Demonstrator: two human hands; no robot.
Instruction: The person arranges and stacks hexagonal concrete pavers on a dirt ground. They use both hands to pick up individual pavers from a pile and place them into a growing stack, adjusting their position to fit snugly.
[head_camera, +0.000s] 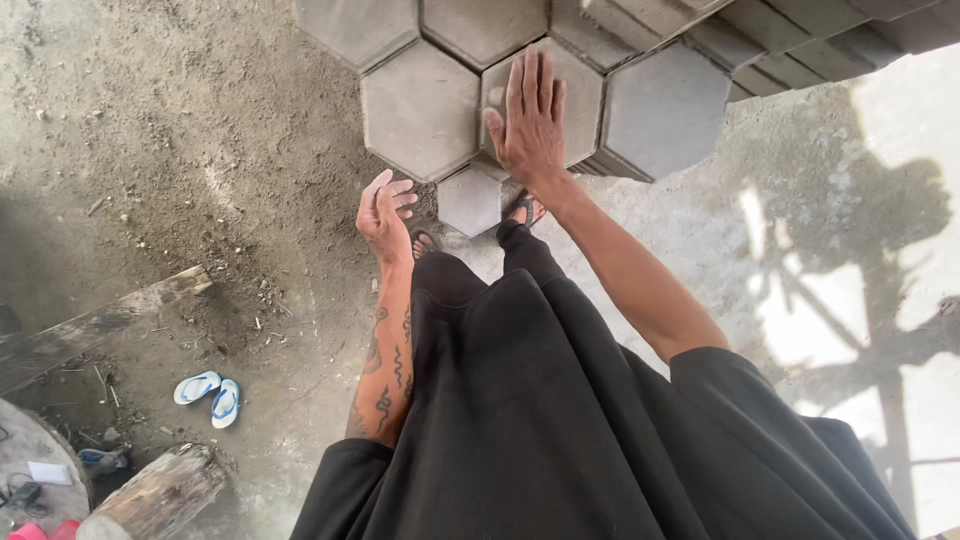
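The right hand (530, 125) lies flat on a grey hexagonal paving block (545, 95) — fingers spread open; the left hand (383, 212) hangs empty, fingers loosely curled.

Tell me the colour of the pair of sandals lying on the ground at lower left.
The sandals are white with blue straps, shown in the head view.
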